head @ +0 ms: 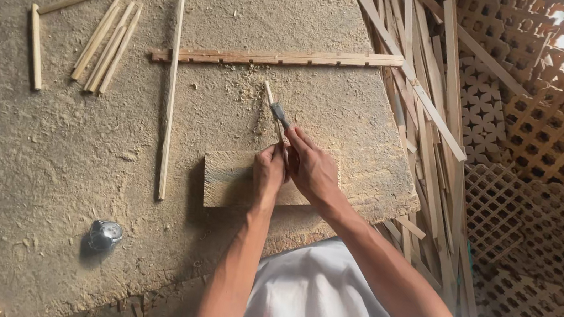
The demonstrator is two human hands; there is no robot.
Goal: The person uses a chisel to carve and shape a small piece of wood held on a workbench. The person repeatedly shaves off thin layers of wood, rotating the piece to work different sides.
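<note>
While both hands meet over a flat wooden block (229,177) on the dusty work surface (22,170), a thin wooden stick (269,98) and a small metal blade (278,114) lie between them. Left hand (268,175): fingers curled shut around the near end of the stick, resting on the block's top. Right hand (311,168): closed on the blade's handle, blade pointing away from the body and lying against the stick. Stick angles up and to the left, far tip over a patch of pale shavings (232,98).

Surroundings noted. Long notched strip (280,57) lies crosswise just beyond the stick's tip. One long pointed slat (172,88) lies upright in the view, left of the block, crossing the notched strip's left end. Bundle of short sticks (106,44) lies well apart at upper left. Small shiny round tin (105,235) sits near the left forearm. Heap of loose slats (431,112) and lattice panels (548,213) fills the right side.
</note>
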